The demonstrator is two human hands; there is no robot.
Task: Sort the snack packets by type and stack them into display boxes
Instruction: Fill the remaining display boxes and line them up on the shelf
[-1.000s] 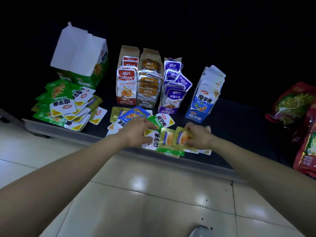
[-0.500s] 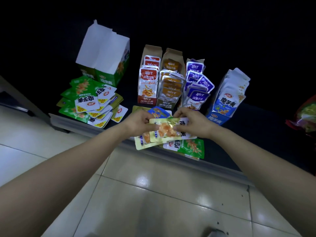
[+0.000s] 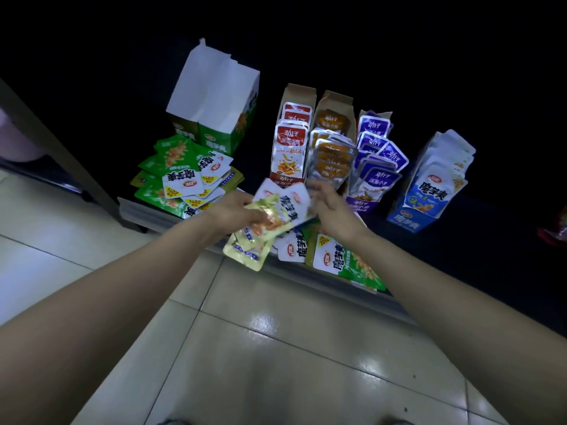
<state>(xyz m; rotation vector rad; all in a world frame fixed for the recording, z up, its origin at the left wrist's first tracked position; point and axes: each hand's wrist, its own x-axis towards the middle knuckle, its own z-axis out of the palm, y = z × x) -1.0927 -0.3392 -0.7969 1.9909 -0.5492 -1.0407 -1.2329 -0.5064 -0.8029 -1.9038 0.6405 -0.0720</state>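
Several yellow packets (image 3: 260, 231) sat fanned in the left hand (image 3: 234, 210), which gripped them at centre frame, above the shelf edge (image 3: 144, 214). The right hand (image 3: 334, 210) was just beside the fan's upper right corner, fingers curled. Whether they pinched a packet could not be told.

Step judged: gathering one type from the loose pile (image 3: 340, 262) below the hands. Next move probably calls for squaring the fan, then choosing a box. The green box (image 3: 214, 118), upper left, stood open, its floor hidden. No box for the yellow type was identifiable. Background dark; right edge cut off.
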